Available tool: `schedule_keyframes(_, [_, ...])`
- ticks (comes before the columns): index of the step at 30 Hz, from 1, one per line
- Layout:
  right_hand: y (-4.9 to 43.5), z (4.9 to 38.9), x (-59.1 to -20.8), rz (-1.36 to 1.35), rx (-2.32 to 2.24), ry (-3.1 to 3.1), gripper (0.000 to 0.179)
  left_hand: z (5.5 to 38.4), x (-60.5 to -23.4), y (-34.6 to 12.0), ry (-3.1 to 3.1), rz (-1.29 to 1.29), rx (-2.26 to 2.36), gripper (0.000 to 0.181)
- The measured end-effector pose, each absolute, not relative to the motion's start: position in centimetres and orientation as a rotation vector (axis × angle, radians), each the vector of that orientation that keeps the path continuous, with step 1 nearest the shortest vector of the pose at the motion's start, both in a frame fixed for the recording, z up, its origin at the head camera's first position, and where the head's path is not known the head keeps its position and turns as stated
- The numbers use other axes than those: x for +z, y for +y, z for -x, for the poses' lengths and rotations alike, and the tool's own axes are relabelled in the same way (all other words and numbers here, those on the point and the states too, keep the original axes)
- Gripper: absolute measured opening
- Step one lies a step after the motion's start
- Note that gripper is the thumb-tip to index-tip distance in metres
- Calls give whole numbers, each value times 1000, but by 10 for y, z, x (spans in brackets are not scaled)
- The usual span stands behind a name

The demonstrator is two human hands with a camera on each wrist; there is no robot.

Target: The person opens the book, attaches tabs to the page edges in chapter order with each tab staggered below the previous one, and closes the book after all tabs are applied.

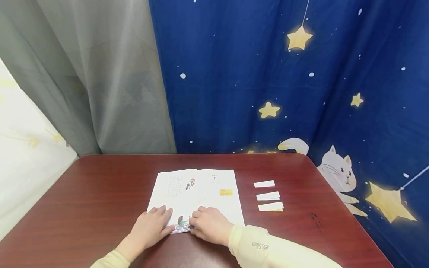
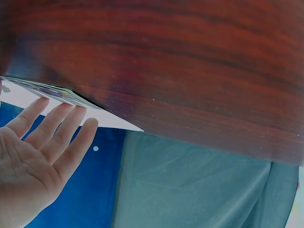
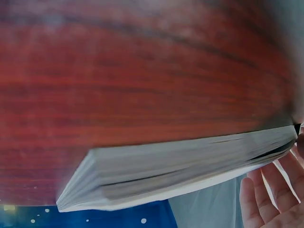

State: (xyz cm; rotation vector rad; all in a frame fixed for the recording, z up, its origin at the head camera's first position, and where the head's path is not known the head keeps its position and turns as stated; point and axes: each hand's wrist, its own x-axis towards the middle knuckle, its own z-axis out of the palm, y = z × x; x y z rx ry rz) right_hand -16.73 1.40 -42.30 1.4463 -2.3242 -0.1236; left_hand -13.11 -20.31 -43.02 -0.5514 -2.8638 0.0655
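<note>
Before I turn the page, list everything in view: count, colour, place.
Book: one, white pages with coloured pictures, open on the table.
Small paper strips: three, white with coloured edges, right of the book.
Table: one, reddish brown, under the book.
Grey curtain: one, behind the table, left.
Blue curtain: one, with yellow stars and a white cat, behind and right.
White cloth: one, far left.
Sleeves: two, pale yellow, on the arms.
Left hand: one, bare, on the book's left page.
Right hand: one, bare, at the book's near edge.
</note>
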Motion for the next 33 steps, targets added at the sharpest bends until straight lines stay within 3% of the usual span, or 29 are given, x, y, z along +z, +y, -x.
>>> schedule_keyframes(12, [25, 163, -427, -1478, -123, -2299, 24, 129, -426, -201, -2876, 555, 40, 49])
schedule_keyframes(23, [44, 168, -417, -1625, -78, -2486, 46, 136, -422, -204, -2914, 560, 65, 50])
schedule_keyframes(33, [96, 187, -409, -1531, 150, -2600, 34, 156, -399, -184, -2835, 604, 21, 44])
